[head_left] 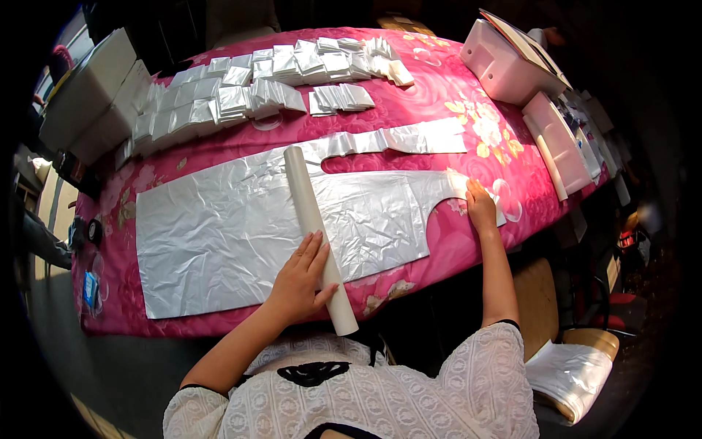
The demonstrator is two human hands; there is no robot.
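From the head cam, the silvery plastic bag [212,234] is spread out on the pink floral tablecloth [453,249], with a white tube [311,197] lying across its middle. The left hand [298,282] rests on the tube's near part, fingers stretched out rather than wrapped round. The right hand [480,207] is down on one strap end (can't tell if it's pinching or just pressing). I'd call this the flattening step, since there are plenty of creases left. Next move probably calls for even pressure along the tube while that strap stays anchored, so the sheet doesn't slide.
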